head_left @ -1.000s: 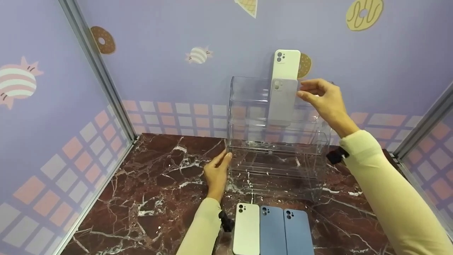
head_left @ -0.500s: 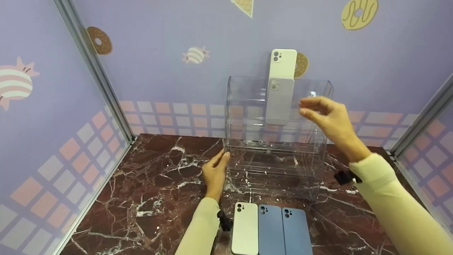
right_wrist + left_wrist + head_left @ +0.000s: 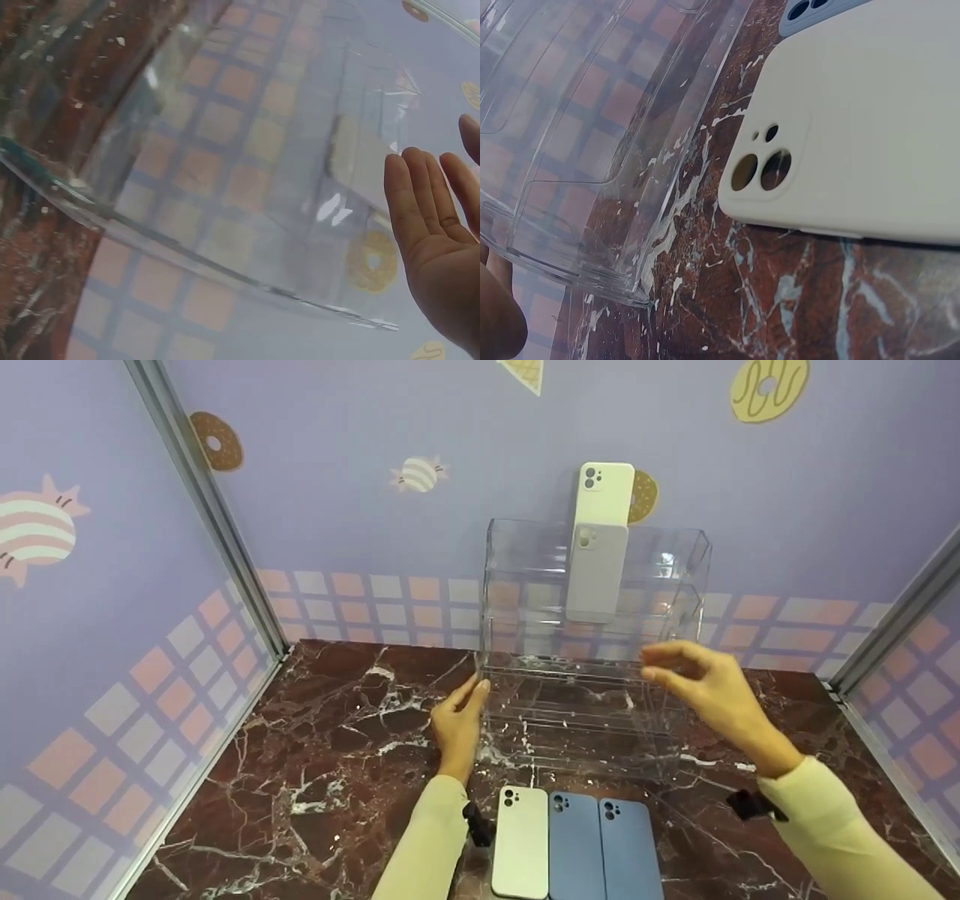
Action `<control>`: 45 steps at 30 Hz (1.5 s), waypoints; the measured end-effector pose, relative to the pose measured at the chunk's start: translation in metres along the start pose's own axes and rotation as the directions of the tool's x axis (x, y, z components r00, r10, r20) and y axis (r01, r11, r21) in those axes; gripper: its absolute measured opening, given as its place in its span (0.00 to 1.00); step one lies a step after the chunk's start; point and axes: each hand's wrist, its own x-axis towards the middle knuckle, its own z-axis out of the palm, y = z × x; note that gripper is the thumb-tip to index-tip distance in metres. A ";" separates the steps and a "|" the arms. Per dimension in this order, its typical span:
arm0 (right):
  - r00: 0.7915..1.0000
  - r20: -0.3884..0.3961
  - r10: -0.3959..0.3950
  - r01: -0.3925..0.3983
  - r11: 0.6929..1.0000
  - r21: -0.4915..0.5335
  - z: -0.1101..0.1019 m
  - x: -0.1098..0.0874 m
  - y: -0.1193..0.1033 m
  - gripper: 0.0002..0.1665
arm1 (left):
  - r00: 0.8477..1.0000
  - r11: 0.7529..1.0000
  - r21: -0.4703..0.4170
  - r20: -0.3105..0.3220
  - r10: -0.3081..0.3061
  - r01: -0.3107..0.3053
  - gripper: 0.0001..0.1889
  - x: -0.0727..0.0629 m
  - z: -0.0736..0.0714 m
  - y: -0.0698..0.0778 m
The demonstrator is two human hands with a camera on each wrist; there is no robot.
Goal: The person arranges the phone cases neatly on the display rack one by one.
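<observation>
A: What do we have in the right hand [image 3: 709, 686]?
B: Nothing. We see a modest gap between thumb and fingers, in front of the right side of the clear rack [image 3: 517, 671].

A: And the left hand [image 3: 456, 727]?
B: We find it at the rack's left edge, touching it low down. We can't tell whether the fingers pinch the wall or simply steady it.

A: What stands on the rack?
B: Two phone cases on its upper tiers: a white case [image 3: 607, 491] at the top, and a grey case [image 3: 598, 574] in front and lower, covering the white one's bottom part.

A: Where are the others?
B: On the marble table [image 3: 337, 750], in front of the rack: a pale case [image 3: 521, 840], a middle blue case [image 3: 576, 847] and an end blue case [image 3: 630, 851], lying side by side.

A: Which step are we at, then?
B: We'd judge it the pause between two placings, with the grey one set. The next move seems to call for reaching down and pinching one flat case by its edges, while we keep the rack steady.
</observation>
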 end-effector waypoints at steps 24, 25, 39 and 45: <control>0.996 0.035 0.077 -0.078 0.997 0.009 0.034 -0.087 0.067 0.22 | 1.000 0.999 -0.037 0.014 0.014 -0.014 0.15 -0.002 0.005 -0.004; 0.996 0.039 0.084 -0.085 0.996 0.016 0.035 -0.088 0.069 0.22 | 1.000 0.999 -0.042 0.013 0.015 -0.014 0.15 -0.002 0.004 -0.004; 0.977 0.169 0.130 -0.116 0.989 -0.089 0.051 -0.117 0.093 0.23 | 1.000 1.000 -0.007 0.014 0.000 0.000 0.15 0.000 0.000 -0.002; 0.962 0.242 0.129 -0.109 0.990 -0.094 0.055 -0.124 0.100 0.24 | 1.000 1.000 -0.025 0.007 0.012 -0.011 0.15 -0.001 -0.001 0.000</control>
